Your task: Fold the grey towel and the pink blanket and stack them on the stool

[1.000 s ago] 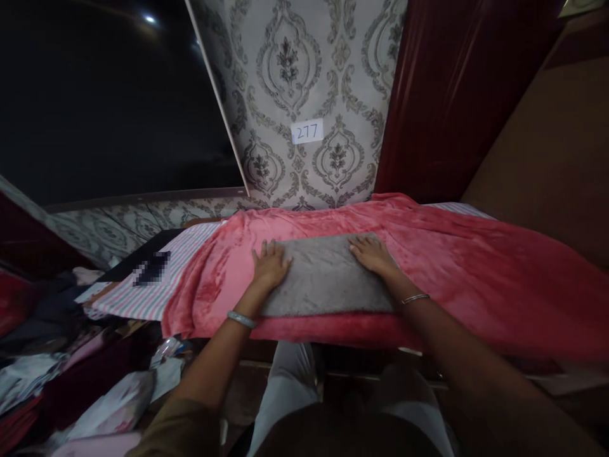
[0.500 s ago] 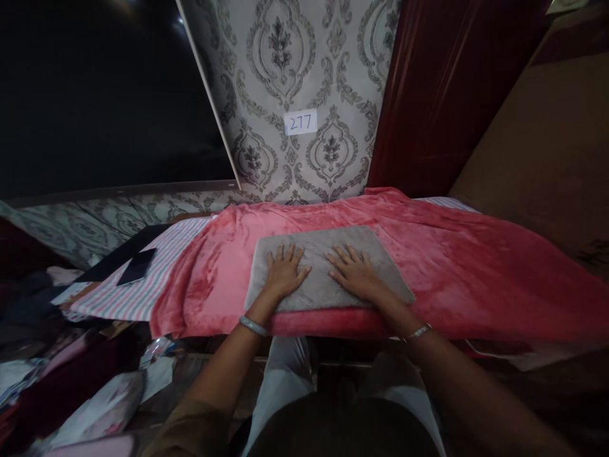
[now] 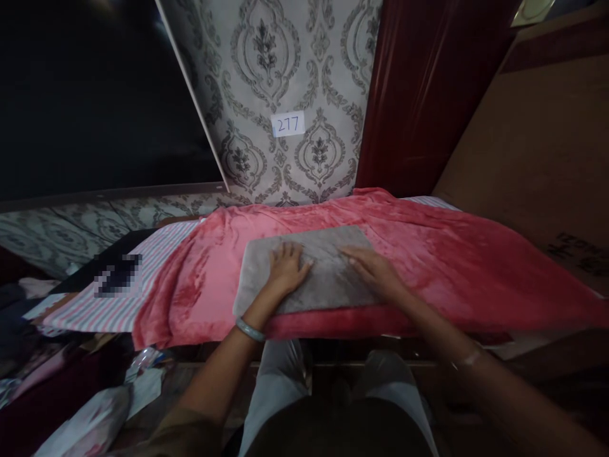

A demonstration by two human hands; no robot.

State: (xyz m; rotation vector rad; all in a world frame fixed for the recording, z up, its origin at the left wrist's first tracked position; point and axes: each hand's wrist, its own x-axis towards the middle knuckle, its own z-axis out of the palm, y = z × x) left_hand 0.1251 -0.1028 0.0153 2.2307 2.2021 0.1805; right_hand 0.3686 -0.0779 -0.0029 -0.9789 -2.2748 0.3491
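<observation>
A grey plush mat (image 3: 328, 279), roughly rectangular, lies flat on a pink-red fleece blanket (image 3: 451, 266). My left hand (image 3: 286, 268) rests palm down on the left half of the mat, fingers spread. Over the mat's right side is my right hand (image 3: 373, 266), turned more on its edge, fingers stretched out and slightly blurred. Whether the right hand touches the mat I cannot tell. Neither hand grips anything.
A striped cloth (image 3: 157, 254) shows under the blanket at left, with a dark pixelated item (image 3: 118, 275) on it. A large dark screen (image 3: 95, 95) hangs behind. A cardboard box (image 3: 547, 139) stands at right. Clothes and bags (image 3: 85, 419) lie low at left.
My right hand has turned from lying flat with fingers spread to a more sideways pose with fingers closer together. My left hand stays on the mat. The whole view has shifted slightly.
</observation>
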